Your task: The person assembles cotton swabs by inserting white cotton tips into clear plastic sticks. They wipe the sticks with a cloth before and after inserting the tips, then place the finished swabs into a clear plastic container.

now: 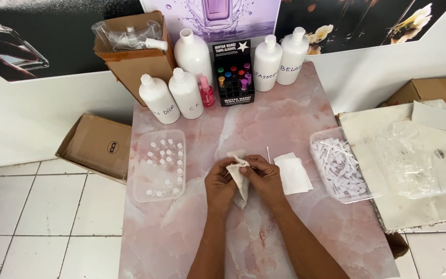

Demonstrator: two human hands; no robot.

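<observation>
pink marble table (295,119); both hands, left hand (219,182), right hand (265,177), grip cloth (239,175) mid-table, trays flanking.

Five white plastic bottles (187,93) with writing on them stand at the back of the pink table (305,119), and between them is a black display box (233,72) holding small bottles with coloured caps. An open brown cardboard box (135,64) leans at the back left, and another brown box (96,147) lies on the floor. Big posters (218,15) of perfume bottles and flowers hang on the wall
</observation>
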